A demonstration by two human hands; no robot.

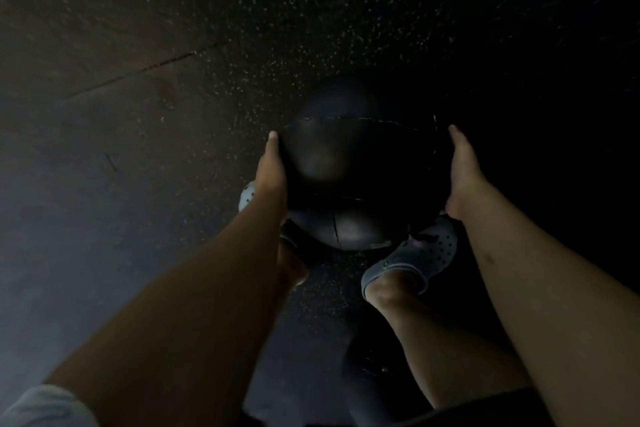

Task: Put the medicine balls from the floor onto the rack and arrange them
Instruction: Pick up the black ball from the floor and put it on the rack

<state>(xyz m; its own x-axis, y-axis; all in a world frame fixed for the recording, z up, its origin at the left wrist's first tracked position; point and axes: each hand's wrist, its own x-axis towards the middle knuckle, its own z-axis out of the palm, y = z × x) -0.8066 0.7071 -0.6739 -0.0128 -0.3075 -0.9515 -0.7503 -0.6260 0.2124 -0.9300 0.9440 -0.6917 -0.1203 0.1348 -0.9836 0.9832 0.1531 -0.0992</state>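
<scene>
A large black medicine ball with stitched seams is held between my two hands, above the floor and over my feet. My left hand holds its left side with the thumb lying along the ball. My right hand holds its right side in the same way. The fingers of both hands are hidden behind the ball. No rack is in view.
The floor is dark speckled rubber with a seam running across at the upper left. My feet in light perforated clogs stand under the ball. A dark rounded shape lies low between my legs; the light is too dim to tell what it is.
</scene>
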